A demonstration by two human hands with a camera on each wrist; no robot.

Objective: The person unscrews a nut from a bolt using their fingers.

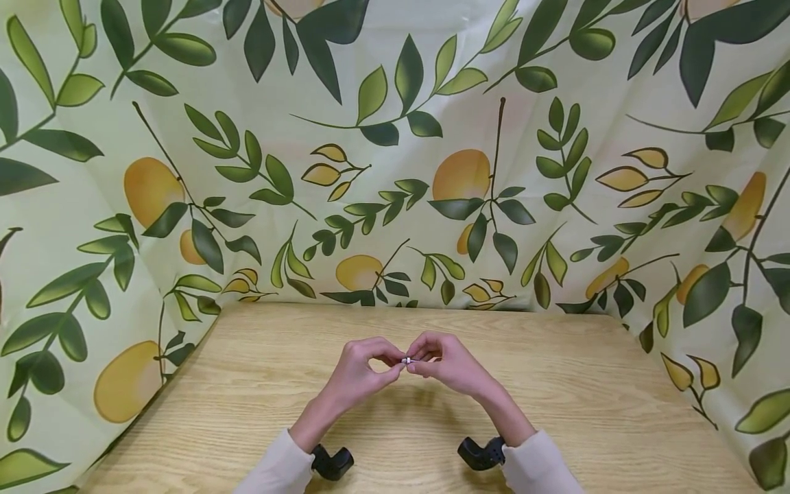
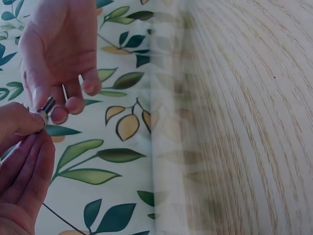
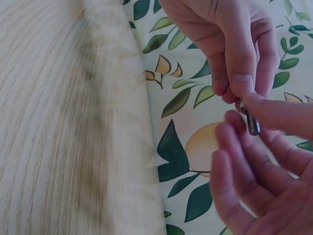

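Observation:
Both hands meet above the table, fingertips close together around a small metal bolt (image 1: 414, 361). The left hand (image 1: 364, 374) pinches a small light-coloured piece (image 1: 404, 360) at one end of the bolt between thumb and fingers. The right hand (image 1: 453, 363) has its thumb and index finger at the bolt. In the left wrist view the threaded shaft (image 2: 48, 104) sticks out beyond the left thumb. The right wrist view shows the shaft (image 3: 253, 124) beside the right thumb, with the other right fingers (image 3: 254, 171) loosely bent. Fingertips partly hide the small piece.
A light wood-grain table (image 1: 247, 425) lies under the hands. Cloth printed with leaves and fruit (image 1: 395, 158) hangs behind it and along both sides. A black device (image 1: 333, 463) is at the left wrist, another (image 1: 480, 454) at the right.

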